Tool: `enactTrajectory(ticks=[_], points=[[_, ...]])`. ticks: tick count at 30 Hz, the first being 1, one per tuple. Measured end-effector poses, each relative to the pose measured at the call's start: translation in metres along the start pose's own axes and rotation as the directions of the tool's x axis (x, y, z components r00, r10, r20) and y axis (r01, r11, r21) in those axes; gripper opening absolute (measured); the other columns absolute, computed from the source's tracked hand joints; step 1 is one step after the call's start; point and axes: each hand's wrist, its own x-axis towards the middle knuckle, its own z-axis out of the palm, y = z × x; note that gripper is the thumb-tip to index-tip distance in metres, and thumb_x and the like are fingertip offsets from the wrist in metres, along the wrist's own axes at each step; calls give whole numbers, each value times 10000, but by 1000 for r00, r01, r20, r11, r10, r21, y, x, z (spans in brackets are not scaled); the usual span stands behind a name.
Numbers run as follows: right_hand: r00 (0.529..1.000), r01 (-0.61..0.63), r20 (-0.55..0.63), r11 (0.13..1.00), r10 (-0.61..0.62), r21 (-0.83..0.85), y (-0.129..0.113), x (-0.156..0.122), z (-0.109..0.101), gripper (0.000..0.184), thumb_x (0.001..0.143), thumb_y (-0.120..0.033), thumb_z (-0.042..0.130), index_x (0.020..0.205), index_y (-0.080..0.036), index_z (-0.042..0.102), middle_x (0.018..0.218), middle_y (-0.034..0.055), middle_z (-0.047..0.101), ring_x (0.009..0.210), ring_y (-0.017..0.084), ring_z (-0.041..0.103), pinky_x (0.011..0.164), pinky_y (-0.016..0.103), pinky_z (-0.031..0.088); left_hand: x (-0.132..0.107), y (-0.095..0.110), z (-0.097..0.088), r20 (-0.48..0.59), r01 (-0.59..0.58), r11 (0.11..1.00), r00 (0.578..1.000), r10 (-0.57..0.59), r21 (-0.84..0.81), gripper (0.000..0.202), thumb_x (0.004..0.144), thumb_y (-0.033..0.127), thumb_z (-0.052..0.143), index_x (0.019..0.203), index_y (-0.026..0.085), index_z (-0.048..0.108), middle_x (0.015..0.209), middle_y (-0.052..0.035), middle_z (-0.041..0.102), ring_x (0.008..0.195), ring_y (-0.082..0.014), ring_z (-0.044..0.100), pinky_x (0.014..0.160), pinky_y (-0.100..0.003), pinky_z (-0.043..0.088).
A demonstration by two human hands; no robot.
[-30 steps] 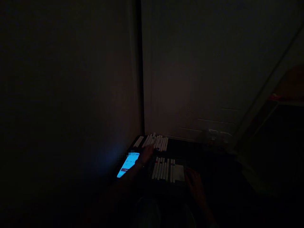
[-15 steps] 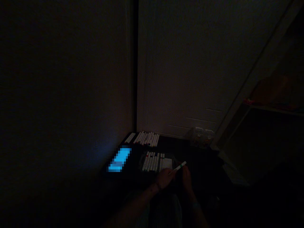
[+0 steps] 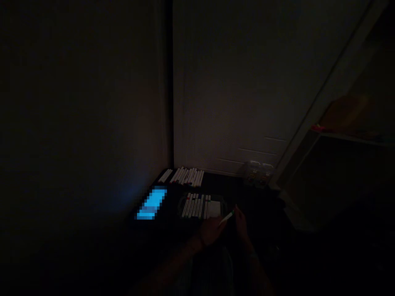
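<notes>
The room is very dark. My left hand [image 3: 210, 230] holds a white marker [image 3: 227, 216] by its lower end, tilted up to the right. My right hand [image 3: 241, 225] touches the marker's upper end; its grip is hard to make out. Just beyond the hands lies a dark tray [image 3: 182, 202] with a row of white markers [image 3: 197, 205]. A second row of white markers [image 3: 185, 176] lies farther back by the wall.
A glowing blue phone screen [image 3: 152, 203] lies left of the tray on the dark surface. A clear container [image 3: 258, 172] stands at the back right by the wall. A dark slanted panel [image 3: 336, 172] rises on the right.
My left hand left the far marker row and came back near me with a white marker. My right hand moved from beside the tray to the marker's upper end.
</notes>
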Motion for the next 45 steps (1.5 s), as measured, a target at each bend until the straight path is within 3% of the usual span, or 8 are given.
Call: enactTrajectory(ticks=[3,7,10,14,21,28,37,45], points=[[997,8,-79,1000,-7,19,1,1,-1,501,719,-613,488,884,-154,602,801,22,612,709,144,529,623,217,401,-4,-11,-17,-29,-136,983,990,141,121,403,901,431,278,1170,237,507,1017,-47,621,924,-185,564,822,-309,418],[999,31,-44,999,-32,-16,-2,0,3,462,743,-606,461,769,-159,573,679,-8,544,620,117,472,562,201,369,-9,-47,-37,-58,-290,934,950,308,210,323,902,359,324,1118,256,541,1083,-21,600,1018,-167,524,895,-314,400],[995,56,-75,998,-58,-38,-5,1,4,451,759,-602,442,726,-164,542,634,-24,491,585,104,428,541,196,344,-10,-72,-37,-198,-214,908,933,299,361,384,885,352,362,1237,237,461,1261,-48,506,1175,-211,423,990,-397,331],[983,98,-143,986,-117,-133,-7,3,3,460,781,-604,401,702,-168,525,625,-23,477,588,104,408,551,199,330,-8,-89,-27,-243,-168,866,919,311,471,513,856,408,405,1335,237,343,1394,-45,358,1289,-248,279,1040,-455,259],[962,173,-136,911,-238,-375,-14,2,8,522,796,-637,312,696,-173,528,624,-2,538,584,115,438,555,213,309,-5,-90,-21,-260,-137,868,922,288,477,477,862,416,378,1317,271,375,1393,-13,362,1284,-218,299,1046,-432,253],[963,131,-134,840,-234,-527,-13,3,17,527,819,-618,277,720,-190,570,684,43,621,598,147,520,543,224,301,-5,-89,-15,-258,-99,844,928,269,527,475,857,432,383,1303,268,399,1384,-28,377,1281,-228,298,1039,-433,243],[973,102,-126,852,-192,-513,-15,0,20,485,765,-630,398,650,-206,605,619,34,608,553,148,504,518,232,270,-1,-81,-25,-144,-180,830,944,296,527,601,803,544,424,1340,293,324,1425,-27,303,1307,-263,232,1056,-481,163],[973,114,-130,884,-191,-454,-16,1,20,445,770,-606,415,658,-225,617,665,44,623,611,159,513,559,239,290,2,-83,-25,-82,-245,843,944,320,480,563,825,527,392,1331,284,336,1395,-22,358,1297,-227,259,1047,-438,207]])
